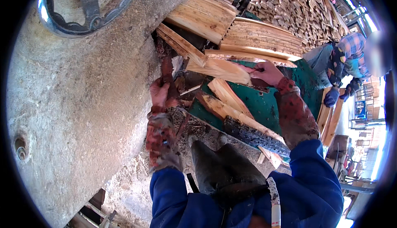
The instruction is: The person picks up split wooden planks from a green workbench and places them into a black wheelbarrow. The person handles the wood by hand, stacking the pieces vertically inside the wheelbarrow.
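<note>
My right hand (268,73) is closed on the right end of a pale wood board (223,69), thumb and fingers pinching its edge. The board's left end lies beside a narrower wood strip (182,44) that slants across the machine's edge. At the left, my left hand (159,92) is closed against a reddish-brown, rusty-looking bar (167,68) beside the large grey machine housing (82,91). Its fingertips are partly hidden. Below the board, several loose slabs (229,95) rest on a green table (264,102), one of them with dark, charred-looking bark (256,137).
Thick stacked planks (260,37) lie beyond the board, with a tall pile of split wood (293,8) behind. A metal handwheel (93,4) is on the housing at upper left. To the right, a co-worker in a plaid shirt (351,48) bends near upright boards (331,116).
</note>
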### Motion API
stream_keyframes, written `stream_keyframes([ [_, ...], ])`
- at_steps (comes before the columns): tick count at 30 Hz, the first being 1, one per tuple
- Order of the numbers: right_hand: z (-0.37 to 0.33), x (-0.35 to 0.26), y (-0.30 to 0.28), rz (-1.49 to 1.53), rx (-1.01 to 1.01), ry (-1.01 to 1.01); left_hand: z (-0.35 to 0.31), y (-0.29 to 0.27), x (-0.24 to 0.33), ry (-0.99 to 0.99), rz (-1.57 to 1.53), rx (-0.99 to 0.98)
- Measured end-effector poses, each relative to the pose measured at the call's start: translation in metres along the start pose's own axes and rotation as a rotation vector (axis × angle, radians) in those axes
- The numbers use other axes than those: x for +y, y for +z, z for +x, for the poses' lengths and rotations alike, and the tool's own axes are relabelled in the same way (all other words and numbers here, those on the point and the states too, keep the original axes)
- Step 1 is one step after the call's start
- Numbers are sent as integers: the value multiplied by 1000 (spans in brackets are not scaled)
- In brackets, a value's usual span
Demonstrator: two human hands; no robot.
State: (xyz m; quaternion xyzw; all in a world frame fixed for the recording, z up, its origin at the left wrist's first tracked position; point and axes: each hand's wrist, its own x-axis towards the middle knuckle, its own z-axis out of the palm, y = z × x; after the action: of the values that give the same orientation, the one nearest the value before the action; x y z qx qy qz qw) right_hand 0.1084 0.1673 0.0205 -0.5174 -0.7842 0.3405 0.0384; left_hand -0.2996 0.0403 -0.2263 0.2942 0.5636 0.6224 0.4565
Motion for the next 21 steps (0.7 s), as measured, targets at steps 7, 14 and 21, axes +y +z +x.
stream_keyframes([
  [7,-33,23,-12,102,29,-8,-142,47,113,-314,-253,28],
  [14,-17,30,-66,-100,-68,-62,-271,185,146,-232,-493,123],
  [21,-101,51,-9,253,-129,31,-287,252,122,-163,-158,105],
])
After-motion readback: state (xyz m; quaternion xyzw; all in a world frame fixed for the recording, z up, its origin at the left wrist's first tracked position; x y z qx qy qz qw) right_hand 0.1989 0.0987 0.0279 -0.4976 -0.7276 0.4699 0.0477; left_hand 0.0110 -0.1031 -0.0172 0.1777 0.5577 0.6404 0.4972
